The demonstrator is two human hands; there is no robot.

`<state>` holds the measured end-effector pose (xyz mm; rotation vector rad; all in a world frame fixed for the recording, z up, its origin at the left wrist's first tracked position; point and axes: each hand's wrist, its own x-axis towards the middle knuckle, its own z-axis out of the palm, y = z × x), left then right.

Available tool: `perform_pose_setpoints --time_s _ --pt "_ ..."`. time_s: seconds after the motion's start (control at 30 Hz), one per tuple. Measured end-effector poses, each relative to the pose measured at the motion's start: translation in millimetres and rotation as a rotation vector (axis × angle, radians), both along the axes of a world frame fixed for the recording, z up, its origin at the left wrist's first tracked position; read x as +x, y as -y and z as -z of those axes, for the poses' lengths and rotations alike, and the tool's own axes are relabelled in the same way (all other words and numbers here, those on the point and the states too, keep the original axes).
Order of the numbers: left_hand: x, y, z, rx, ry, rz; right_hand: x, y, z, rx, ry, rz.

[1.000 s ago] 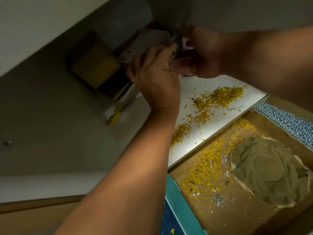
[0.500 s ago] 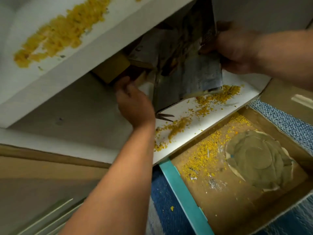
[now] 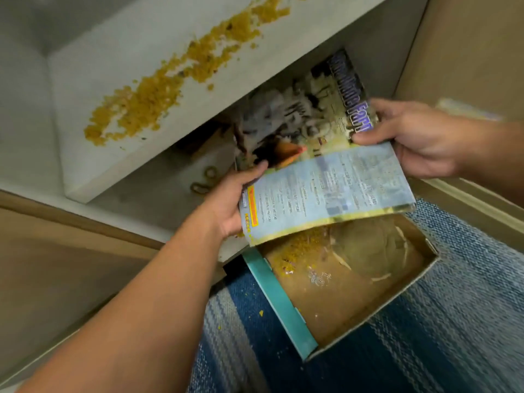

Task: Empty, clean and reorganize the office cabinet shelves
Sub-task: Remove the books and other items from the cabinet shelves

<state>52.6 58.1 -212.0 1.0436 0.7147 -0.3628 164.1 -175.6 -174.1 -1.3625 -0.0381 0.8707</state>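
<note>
I hold a stack of glossy magazines (image 3: 326, 191) in front of the lower cabinet shelf, partly out of its opening. My left hand (image 3: 229, 202) grips the stack's lower left corner. My right hand (image 3: 408, 137) grips its upper right edge, thumb on the cover. The front one is pale blue with small print; behind it a cover shows animals and purple lettering. The white upper shelf (image 3: 119, 89) carries a long trail of yellow crumbs (image 3: 170, 80). On the lower shelf floor lies a pair of scissors (image 3: 204, 180), of which only the looped handles show.
An open cardboard box (image 3: 354, 290) with a teal edge sits on the blue woven rug (image 3: 439, 350) under the magazines; yellow crumbs and a round tan paper lie in it. A brown box (image 3: 204, 143) is deep in the lower shelf. Wooden cabinet panels stand left and right.
The magazines have come forward out of the lower shelf and now hang over the cardboard box. My left hand moved from the shelf onto the stack's lower corner. The view tilted up.
</note>
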Motion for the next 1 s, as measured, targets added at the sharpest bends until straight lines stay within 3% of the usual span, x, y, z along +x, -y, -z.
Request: perform_pose_setpoints --time_s 0.1,0.23,0.3,0.37,0.47,0.53,0.67,0.87,1.0 --pt "-15 18 -16 0.113 -0.001 0.021 -23 24 -5 -0.064 -0.101 0.012" --pt "-38 46 -47 0.276 0.056 -0.002 -50 41 2 -0.325 -0.159 0.021" --pt "-50 58 -64 0.405 0.101 0.058 -64 42 0 -0.492 -0.045 -0.056" --pt "-61 73 -78 0.657 0.177 0.202 -79 42 -9 -0.626 0.114 -0.075" --pt "-72 108 -98 1.062 0.248 0.461 -106 30 -39 -0.249 -0.1 -0.09" --pt "-78 134 -108 1.218 0.253 0.644 -119 26 -51 -0.052 -0.228 -0.121" --pt "-88 172 -108 1.418 0.265 0.815 -131 29 -42 -0.106 -0.133 0.041" --pt "-95 182 -100 1.458 0.41 0.749 -122 42 -46 -0.116 -0.089 0.152" --pt "-87 176 -82 1.039 0.495 0.48 -101 57 -50 -0.109 -0.012 0.224"
